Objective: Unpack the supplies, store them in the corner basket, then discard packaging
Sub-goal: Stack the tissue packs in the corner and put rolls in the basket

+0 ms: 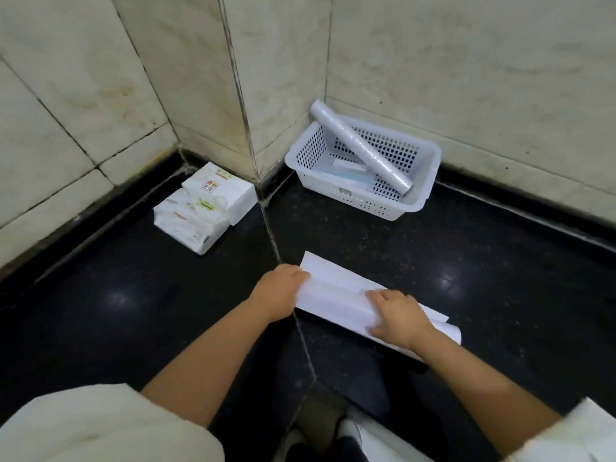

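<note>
Head view: both hands on white paper (336, 288) low over the dark floor (483, 261)

left hand (278, 291) curls over the paper's left end, right hand (396, 316) clamps its right part, fingers bent. Basket (430, 175) sits in the wall corner, well apart from the paper; a wrapped roll (360, 148) leans across it, upper end over the rim. Tissue packs (203, 208) lie stacked in the left corner

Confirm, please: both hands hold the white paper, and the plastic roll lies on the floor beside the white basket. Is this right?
No. The head view shows the plastic roll lying in the white basket, propped on its rim, not beside it. The left hand and right hand do hold the white paper.
</note>
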Demonstrator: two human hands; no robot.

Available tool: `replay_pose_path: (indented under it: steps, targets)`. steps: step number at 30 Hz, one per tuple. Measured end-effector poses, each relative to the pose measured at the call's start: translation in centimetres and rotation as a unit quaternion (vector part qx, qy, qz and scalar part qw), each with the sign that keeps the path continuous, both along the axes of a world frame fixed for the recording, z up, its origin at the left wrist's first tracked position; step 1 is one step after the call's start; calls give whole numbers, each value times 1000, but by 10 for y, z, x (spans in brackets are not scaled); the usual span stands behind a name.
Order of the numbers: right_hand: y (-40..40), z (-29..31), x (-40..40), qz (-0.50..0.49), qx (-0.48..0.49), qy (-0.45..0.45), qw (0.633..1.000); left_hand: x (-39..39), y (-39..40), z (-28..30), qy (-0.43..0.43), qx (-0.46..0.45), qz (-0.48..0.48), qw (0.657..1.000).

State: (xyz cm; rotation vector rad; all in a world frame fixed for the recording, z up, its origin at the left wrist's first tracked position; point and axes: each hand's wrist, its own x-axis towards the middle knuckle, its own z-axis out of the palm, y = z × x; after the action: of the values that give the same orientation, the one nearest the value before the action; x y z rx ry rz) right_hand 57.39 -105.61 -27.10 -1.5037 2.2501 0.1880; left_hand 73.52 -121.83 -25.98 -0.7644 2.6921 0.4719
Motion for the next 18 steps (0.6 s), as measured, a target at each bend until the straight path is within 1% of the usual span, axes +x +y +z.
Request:
replay_pose_path:
  steps: [4, 7, 9, 11, 13, 16, 18]
  targets:
    - [4, 5, -3, -18, -36, -5, 999, 3, -7, 2, 40, -26, -27, 998]
    - [11, 23, -17, -40, -86, -3, 996, -1, -16, 16, 130, -32, -48, 990]
    - [8, 44, -31, -71, -137, -16, 988, -16, -20, 38, 208, -74, -55, 974]
    - [-2, 71, -48, -103, -182, -30, 978, -39, -24, 58, 294, -134, -55, 945]
    - [-19, 98, -70, -117, -215, -32, 969, -64, -31, 77, 353, -161, -31, 921]
    - [-49, 130, -108, -120, -233, -9, 965, -103, -50, 99, 391, -179, 1, 903]
    - [-70, 144, -137, -130, -252, -1, 959, -131, -69, 104, 397, -183, 13, 899]
